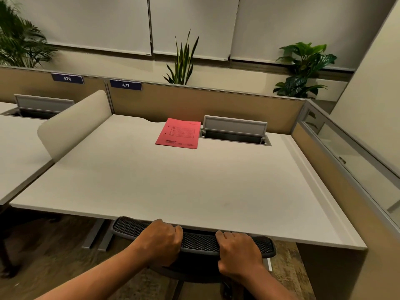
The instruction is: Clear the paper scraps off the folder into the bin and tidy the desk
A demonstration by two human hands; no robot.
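Observation:
A red folder (178,133) lies flat at the back of the white desk (151,180), just left of the open cable hatch. I see no paper scraps on it and no bin in view. The black mesh backrest of an office chair (198,242) stands against the desk's front edge. My left hand (161,242) grips the top of the chair back on its left part. My right hand (238,254) grips the same top edge on its right part.
An open cable hatch (234,134) with a raised grey lid sits at the back right. A curved beige side screen (75,124) bounds the desk on the left, a tan partition (216,102) at the back, a glass panel (350,156) on the right. Plants stand behind.

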